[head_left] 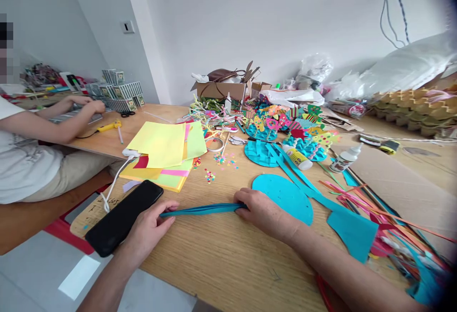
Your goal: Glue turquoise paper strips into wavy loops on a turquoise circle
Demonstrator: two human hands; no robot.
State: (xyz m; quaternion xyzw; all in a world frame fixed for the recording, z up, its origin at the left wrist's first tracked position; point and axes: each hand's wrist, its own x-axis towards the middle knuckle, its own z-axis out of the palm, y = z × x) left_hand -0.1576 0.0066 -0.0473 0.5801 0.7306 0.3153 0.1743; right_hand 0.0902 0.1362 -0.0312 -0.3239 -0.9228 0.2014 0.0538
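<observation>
Between my hands a bundle of thin blue strips (203,210), paper or felt by the look of it, stretches just above the wooden table. My left hand (152,221) is closed on the left end, beside a black phone (123,216). The right end is pinched in my right hand (259,209), whose wrist passes over the edge of a blue oval piece (282,193). Behind that oval lies another blue oval (255,154) with strips across it. Long blue strips (303,183) run right to a blue offcut (353,233).
Yellow paper sheets (157,143) lie at left, with small confetti pieces (210,176) nearby. Glue bottles (298,157) and a white dropper bottle (346,157) are behind my right hand. Colourful paper fish (282,121) stand farther back. At far left, a co-worker's hands (87,105) work near wire racks.
</observation>
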